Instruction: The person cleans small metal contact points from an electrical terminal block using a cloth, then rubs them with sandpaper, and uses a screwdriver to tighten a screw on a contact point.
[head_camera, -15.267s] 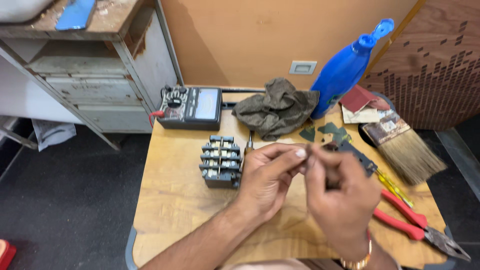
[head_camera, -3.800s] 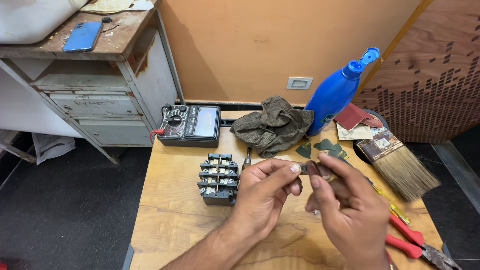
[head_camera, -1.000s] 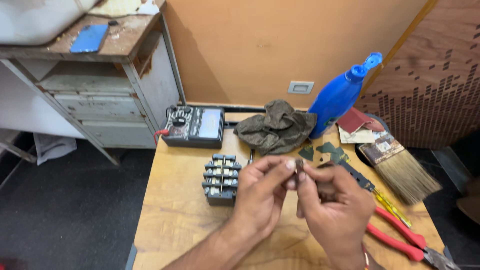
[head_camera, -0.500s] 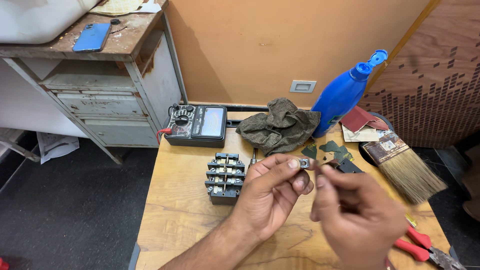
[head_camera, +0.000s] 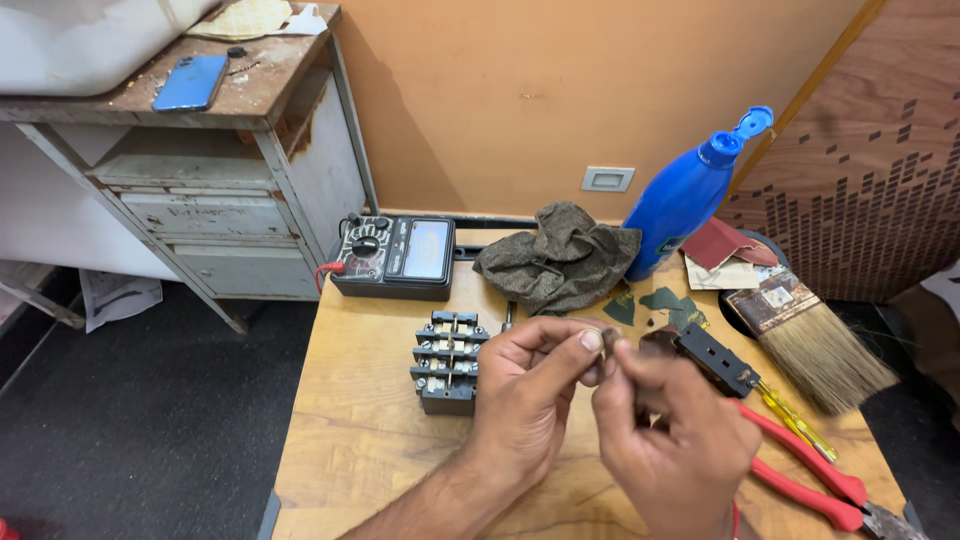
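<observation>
Dull grey metal, a tiny part (head_camera: 606, 338), pinched between both sets of fingertips above the wooden table (head_camera: 360, 440). Clamped on it from one side by the left hand (head_camera: 530, 395), thumb and forefinger together; met from the other side by the right hand (head_camera: 675, 440), fingertips closed against the same piece. Too small and too covered to tell its shape or which way its long axis runs. Lies right at the meeting point of the two grips, slightly nearer the left hand's thumb tip, so neither hand has any reach to make.

Just beyond the left-hand grip, on the table: a black terminal block (head_camera: 448, 362) with metal screws, apart from the fingers. Farther back, a black multimeter (head_camera: 395, 257) and a crumpled olive cloth (head_camera: 560, 255). Beside the right-hand grip, a black flat part (head_camera: 715, 360) on a yellow-handled screwdriver (head_camera: 795, 420); below it red-handled pliers (head_camera: 810, 480). Farther out, a wide paintbrush (head_camera: 815, 345) and a blue bottle (head_camera: 690, 195).

Against half a second ago: right hand then drawn apart from the part, held by the left alone; now closed back in, both hands joined on it.
</observation>
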